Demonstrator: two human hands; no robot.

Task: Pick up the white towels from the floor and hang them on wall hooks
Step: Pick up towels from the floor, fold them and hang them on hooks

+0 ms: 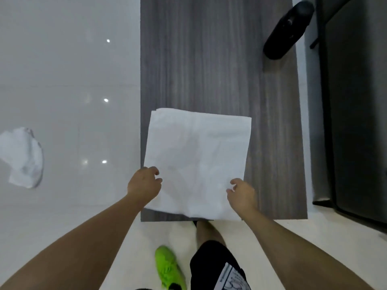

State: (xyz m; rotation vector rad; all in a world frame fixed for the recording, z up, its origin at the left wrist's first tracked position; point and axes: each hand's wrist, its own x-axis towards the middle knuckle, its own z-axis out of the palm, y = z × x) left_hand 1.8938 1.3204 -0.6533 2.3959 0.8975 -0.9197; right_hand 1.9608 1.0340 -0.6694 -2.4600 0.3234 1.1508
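A crumpled white towel (23,156) lies on the glossy white tiled floor (69,80) at far left. The left hand (144,184) pinches the near left edge of a folded square white towel (196,162) spread on a grey wood-grain table (209,59). The right hand (241,195) grips its near right edge, fingers curled. A black oblong device (288,30) sits at the table's far right.

No text, label, brand, number or sign can be read. The only marking is a black-on-white print on the dark shorts (217,266) at the bottom of the frame, right of centre; its strokes look like lettering or a scribbled graphic, but they are too blurred and cut off to make out.
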